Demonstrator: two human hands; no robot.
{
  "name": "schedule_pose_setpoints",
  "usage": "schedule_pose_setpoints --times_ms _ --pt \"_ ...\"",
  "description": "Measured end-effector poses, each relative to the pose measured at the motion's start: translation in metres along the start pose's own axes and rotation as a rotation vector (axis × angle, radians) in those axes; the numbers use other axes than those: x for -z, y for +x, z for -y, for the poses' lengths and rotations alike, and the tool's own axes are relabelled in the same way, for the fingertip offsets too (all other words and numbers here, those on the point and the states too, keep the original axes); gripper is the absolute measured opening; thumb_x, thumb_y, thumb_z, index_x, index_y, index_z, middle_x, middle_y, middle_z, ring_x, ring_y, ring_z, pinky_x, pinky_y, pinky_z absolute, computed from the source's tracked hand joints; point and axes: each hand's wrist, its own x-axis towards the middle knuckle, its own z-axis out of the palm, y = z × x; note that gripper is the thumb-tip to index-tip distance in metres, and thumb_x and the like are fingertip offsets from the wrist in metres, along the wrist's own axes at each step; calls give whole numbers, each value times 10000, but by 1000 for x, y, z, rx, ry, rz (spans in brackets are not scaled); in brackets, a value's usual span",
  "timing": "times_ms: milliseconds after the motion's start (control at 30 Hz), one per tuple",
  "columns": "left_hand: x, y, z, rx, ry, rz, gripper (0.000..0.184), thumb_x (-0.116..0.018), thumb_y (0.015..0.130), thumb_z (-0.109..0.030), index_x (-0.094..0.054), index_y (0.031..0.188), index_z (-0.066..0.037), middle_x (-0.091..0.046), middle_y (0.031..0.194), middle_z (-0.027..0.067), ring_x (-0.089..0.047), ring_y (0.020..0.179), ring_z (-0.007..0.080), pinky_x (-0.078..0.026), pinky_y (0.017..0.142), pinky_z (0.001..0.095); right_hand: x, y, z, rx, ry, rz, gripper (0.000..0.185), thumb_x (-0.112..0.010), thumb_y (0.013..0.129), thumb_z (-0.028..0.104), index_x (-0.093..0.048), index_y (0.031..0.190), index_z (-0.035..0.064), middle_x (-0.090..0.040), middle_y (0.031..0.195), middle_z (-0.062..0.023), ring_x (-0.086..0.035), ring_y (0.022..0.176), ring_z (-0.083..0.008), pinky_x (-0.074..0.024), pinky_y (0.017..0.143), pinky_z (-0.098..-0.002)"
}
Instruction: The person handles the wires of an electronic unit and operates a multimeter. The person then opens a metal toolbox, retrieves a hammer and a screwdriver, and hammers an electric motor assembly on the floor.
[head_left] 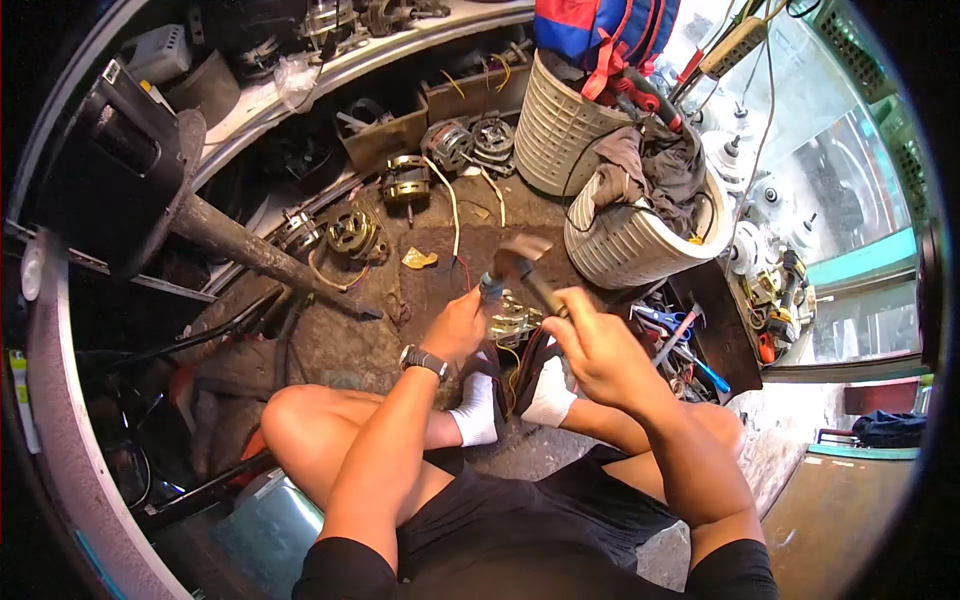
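My right hand point(605, 350) is wrapped round the handle of a hammer point(541, 292), whose head is blurred and raised above the floor. Close by on its left, my left hand point(458, 325) is closed round an upright blue-handled tool point(490, 286); its lower end is hidden, so I cannot tell its exact kind. The hammer head is at the top of the blue handle, but contact between them is unclear. Below and between both hands, a small electric motor point(514, 318) with metal windings lies on the floor between my feet, partly covered.
Several loose motors point(405, 182) and wires lie ahead. Two white slatted baskets point(640, 245) stand front right, one holding dark rags point(668, 170). Pliers and other tools point(680, 335) lie right. A fan stand pole point(250, 245) slants in from the left. A cordless drill point(785, 300) rests far right.
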Motion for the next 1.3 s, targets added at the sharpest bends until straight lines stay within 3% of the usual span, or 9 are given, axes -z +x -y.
schedule_pose_setpoints --times_ms 233,333,467,533,700,900,967,1067,1300 --pt "-2 7 -5 -16 54 -17 246 -577 993 -85 -624 1231 -42 -736 1048 235 -704 1042 424 -551 862 467 62 5 49 62 -62 -255 259 -583 1034 179 -521 1229 21 -632 758 -260 -662 682 -447 -470 601 -506" --pt "0 -2 -12 -28 34 -1 251 -553 979 -69 -611 1220 -36 -721 1063 262 -666 1051 475 -543 854 503 71 -6 75 267 698 -442 250 -437 1070 226 -550 1205 49 -566 730 -33 -533 582 -70 -410 426 -276" --pt "0 -2 -16 -33 71 43 405 -532 965 -106 -551 1367 -68 -672 1138 295 -623 1100 482 -507 909 541 -15 -10 -31 128 -170 -54 263 -563 1046 257 -479 1113 18 -645 736 -284 -670 694 -468 -485 583 -477" --pt "1 3 -28 -79 -32 -16 400 -518 979 -109 -548 1376 -81 -671 1147 296 -617 1120 484 -508 925 523 -11 -16 -34 -54 90 -96 295 -568 1046 262 -460 1160 12 -631 806 -351 -626 848 -579 -468 635 -566" --pt "0 -4 -5 -100 6 -61 254 -590 1006 -104 -610 1251 -41 -724 1099 210 -709 1051 375 -540 907 437 36 -38 18 -35 260 -291 227 -542 1069 176 -504 1250 45 -605 736 -99 -615 696 -138 -463 603 -340" --pt "1 -18 -17 -20 -58 -109 199 -636 1013 -99 -634 1201 -35 -720 1056 107 -704 982 209 -553 876 367 -11 -77 -18 -55 308 -322 269 -567 1059 212 -518 1258 38 -641 750 -124 -621 652 -195 -479 611 -363" --pt "-2 -20 -11 13 -64 -76 293 -625 1002 -204 -610 1244 -40 -688 1140 248 -650 1093 457 -521 884 467 -25 -84 -25 -87 314 -297 247 -579 1049 197 -531 1230 35 -629 744 -146 -638 651 -232 -482 610 -382" --pt "0 -19 -16 23 -63 -44 285 -611 1004 -191 -610 1247 -42 -685 1153 249 -647 1105 451 -523 885 463 -29 -83 -20 -81 173 -250 259 -602 1019 188 -537 1212 29 -658 810 -214 -674 757 -417 -506 685 -453" --pt "-2 -27 -42 -160 -10 -71 243 -617 960 -84 -631 1202 -58 -700 1066 225 -661 1013 449 -533 852 481 -24 -60 4 -37 26 -148 282 -563 1037 226 -490 1241 45 -668 865 -268 -661 850 -493 -486 710 -560"
